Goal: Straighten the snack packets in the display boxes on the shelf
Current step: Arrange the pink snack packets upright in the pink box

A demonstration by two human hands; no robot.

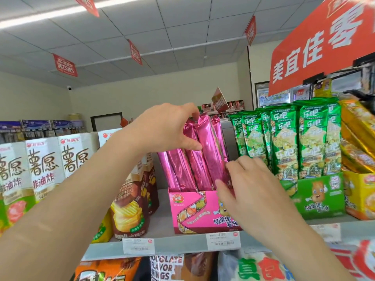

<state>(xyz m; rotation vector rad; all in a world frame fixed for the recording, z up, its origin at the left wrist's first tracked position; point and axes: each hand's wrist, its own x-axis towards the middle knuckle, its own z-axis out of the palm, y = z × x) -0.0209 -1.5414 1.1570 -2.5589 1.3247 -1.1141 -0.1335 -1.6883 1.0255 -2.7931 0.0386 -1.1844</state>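
Grey shelf (182, 243) is seen at 6 o'clock, tiled ceiling (142, 27) at 12. In the central pink display box (194, 209), pink packets (209, 151) are pinched on top by the left hand (168, 128) and gripped low by the right hand (249, 185).

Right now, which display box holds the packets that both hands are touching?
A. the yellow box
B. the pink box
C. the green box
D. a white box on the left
B: the left hand pinches the top and the right hand grips the lower part of the pink packets, which stand in the pink display box; the green box beside it is untouched.
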